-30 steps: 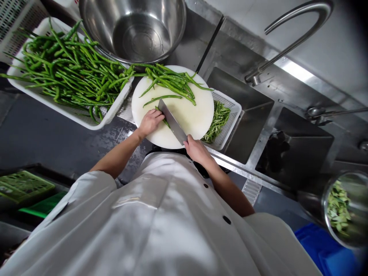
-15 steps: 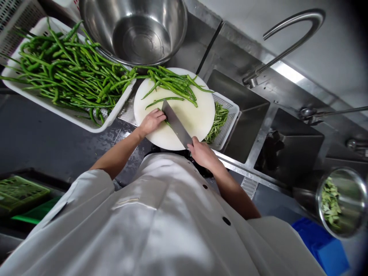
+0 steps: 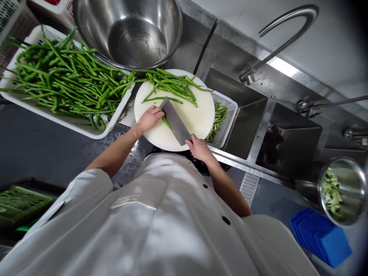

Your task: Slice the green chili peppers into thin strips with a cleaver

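Note:
On a round white cutting board (image 3: pixel 201 115) lie several long green peppers (image 3: pixel 175 85) along its far side. My right hand (image 3: pixel 199 148) is wrapped round the handle of a cleaver (image 3: pixel 176 123), whose broad blade slants across the board up to my left hand. The fingers of my left hand (image 3: pixel 151 118) are closed on a green pepper (image 3: pixel 166 122), part of which shows beside the blade. At the left, a white basket (image 3: pixel 110 128) is heaped with green peppers (image 3: pixel 69 76). Cut green pieces (image 3: pixel 219 117) lie in a white perforated basket (image 3: pixel 231 122) right of the board.
A large steel bowl (image 3: pixel 138 36) stands behind the board. Sinks (image 3: pixel 244 122) with a curved faucet (image 3: pixel 290 42) extend to the right. Farther right are a steel pot (image 3: pixel 349 191) holding pale green pieces and a blue container (image 3: pixel 333 245). A green crate (image 3: pixel 23 205) is at lower left.
The view has shifted slightly. The cleaver blade lies a little flatter and its tip is slightly higher on the board. More of the pepper shows beside my left fingers.

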Tool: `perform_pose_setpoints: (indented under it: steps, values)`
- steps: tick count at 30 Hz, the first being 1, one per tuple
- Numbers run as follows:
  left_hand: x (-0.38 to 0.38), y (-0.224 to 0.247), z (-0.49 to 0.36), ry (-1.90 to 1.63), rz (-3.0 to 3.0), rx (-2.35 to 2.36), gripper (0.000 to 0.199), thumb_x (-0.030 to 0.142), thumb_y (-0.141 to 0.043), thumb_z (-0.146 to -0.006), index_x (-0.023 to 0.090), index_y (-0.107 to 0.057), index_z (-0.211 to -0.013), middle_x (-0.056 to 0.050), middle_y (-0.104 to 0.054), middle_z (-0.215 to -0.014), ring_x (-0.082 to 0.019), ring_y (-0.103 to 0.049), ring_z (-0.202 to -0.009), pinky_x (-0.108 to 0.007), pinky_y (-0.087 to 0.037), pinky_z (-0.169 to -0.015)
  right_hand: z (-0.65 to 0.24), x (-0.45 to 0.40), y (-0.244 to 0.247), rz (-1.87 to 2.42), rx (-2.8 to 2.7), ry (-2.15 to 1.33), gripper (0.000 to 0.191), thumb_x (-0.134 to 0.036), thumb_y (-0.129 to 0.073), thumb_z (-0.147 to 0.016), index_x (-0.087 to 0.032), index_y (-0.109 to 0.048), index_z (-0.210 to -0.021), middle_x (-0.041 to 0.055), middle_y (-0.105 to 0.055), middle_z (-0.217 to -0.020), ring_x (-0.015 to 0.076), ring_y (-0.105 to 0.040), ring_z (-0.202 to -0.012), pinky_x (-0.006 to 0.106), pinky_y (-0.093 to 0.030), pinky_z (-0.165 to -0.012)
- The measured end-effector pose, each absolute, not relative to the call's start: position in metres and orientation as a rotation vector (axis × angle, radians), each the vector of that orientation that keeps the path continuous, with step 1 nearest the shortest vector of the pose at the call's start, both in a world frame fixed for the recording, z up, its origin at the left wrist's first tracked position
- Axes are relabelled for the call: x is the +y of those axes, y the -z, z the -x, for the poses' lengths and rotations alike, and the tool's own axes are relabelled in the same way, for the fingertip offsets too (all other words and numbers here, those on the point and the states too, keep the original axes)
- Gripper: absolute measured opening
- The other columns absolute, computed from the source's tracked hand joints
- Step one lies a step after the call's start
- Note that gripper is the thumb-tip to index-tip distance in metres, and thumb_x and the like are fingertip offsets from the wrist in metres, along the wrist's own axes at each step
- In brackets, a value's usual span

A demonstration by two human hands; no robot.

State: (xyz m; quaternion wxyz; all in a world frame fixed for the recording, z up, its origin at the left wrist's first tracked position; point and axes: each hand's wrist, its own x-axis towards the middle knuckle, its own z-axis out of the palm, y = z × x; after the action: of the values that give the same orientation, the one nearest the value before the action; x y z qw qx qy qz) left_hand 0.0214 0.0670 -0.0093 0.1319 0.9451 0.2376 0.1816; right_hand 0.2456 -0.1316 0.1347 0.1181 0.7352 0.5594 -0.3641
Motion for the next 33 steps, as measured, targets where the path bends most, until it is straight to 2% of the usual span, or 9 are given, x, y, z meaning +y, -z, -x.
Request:
perform_pose_setpoints:
  steps: [8, 12, 17, 22, 27, 30, 33]
  values:
    - [0.044, 0.015, -0.035, -0.464, -2.685, 0.645, 0.031, 0.012, -0.043, -0.104, 0.02, -0.071, -0.114, -0.01, -0.071, -0.107, -0.024, -0.061, -0.101, -0.039, -0.053, -0.095, -0.26, -0.161, -0.184, -2.049, 1.553, 0.957, 0.03, -0.037, -0.04, -0.114, -0.018, -0.054, -0.133, 0.0158, -0.076, -0.108, 0.0309, -0.072, -0.102, 0.031, -0.041, -0.076]
    - [0.045, 0.021, -0.034, -0.513, -2.7, 0.618, 0.031, 0.014, -0.041, -0.106, 0.02, -0.071, -0.112, -0.009, -0.071, -0.105, -0.024, -0.061, -0.099, -0.039, -0.054, -0.093, -0.247, -0.147, -0.157, -2.084, 1.603, 1.052, 0.03, -0.035, -0.04, -0.114, -0.016, -0.054, -0.132, 0.0167, -0.076, -0.109, 0.0303, -0.072, -0.102, 0.03, -0.042, -0.075]
    - [0.05, 0.02, -0.034, -0.623, -2.653, 0.592, 0.028, 0.017, -0.043, -0.105, 0.021, -0.07, -0.103, -0.008, -0.069, -0.099, -0.023, -0.062, -0.095, -0.039, -0.055, -0.089, -0.244, -0.14, -0.119, -2.231, 1.594, 1.062, 0.035, -0.035, -0.036, -0.114, -0.014, -0.053, -0.136, 0.0176, -0.076, -0.116, 0.0311, -0.07, -0.11, 0.032, -0.045, -0.084]
    - [0.108, 0.017, -0.05, -0.808, -2.532, 0.912, 0.024, 0.023, -0.044, -0.105, 0.021, -0.068, -0.104, -0.009, -0.063, -0.097, -0.026, -0.062, -0.1, -0.045, -0.054, -0.092, -0.268, -0.177, -0.123, -2.242, 1.703, 1.143, 0.028, -0.035, -0.041, -0.112, -0.019, -0.059, -0.127, 0.0122, -0.077, -0.113, 0.0283, -0.071, -0.104, 0.032, -0.047, -0.087]
    - [0.157, 0.018, -0.063, -0.66, -2.641, 0.859, 0.031, 0.034, -0.043, -0.108, 0.018, -0.066, -0.095, -0.009, -0.059, -0.086, -0.029, -0.062, -0.099, -0.045, -0.051, -0.091, -0.273, -0.189, -0.109, -2.251, 1.744, 1.259, 0.026, -0.036, -0.043, -0.111, -0.02, -0.062, -0.119, 0.0109, -0.078, -0.114, 0.0261, -0.071, -0.103, 0.031, -0.048, -0.088]
    - [0.137, 0.007, -0.051, -0.641, -2.736, 0.958, 0.031, 0.032, -0.043, -0.107, 0.019, -0.068, -0.096, -0.01, -0.062, -0.089, -0.028, -0.06, -0.098, -0.043, -0.05, -0.087, -0.285, -0.187, -0.103, -2.392, 1.612, 1.256, 0.031, -0.035, -0.039, -0.112, -0.018, -0.061, -0.126, 0.011, -0.078, -0.111, 0.0246, -0.073, -0.097, 0.031, -0.05, -0.084]
    - [0.087, -0.003, -0.037, -0.678, -2.752, 1.021, 0.029, 0.029, -0.044, -0.107, 0.021, -0.071, -0.107, -0.011, -0.068, -0.098, -0.029, -0.058, -0.101, -0.045, -0.049, -0.088, -0.301, -0.191, -0.11, -2.429, 1.534, 1.171, 0.037, -0.033, -0.038, -0.112, -0.016, -0.058, -0.137, 0.0125, -0.078, -0.115, 0.0262, -0.073, -0.1, 0.033, -0.051, -0.087]
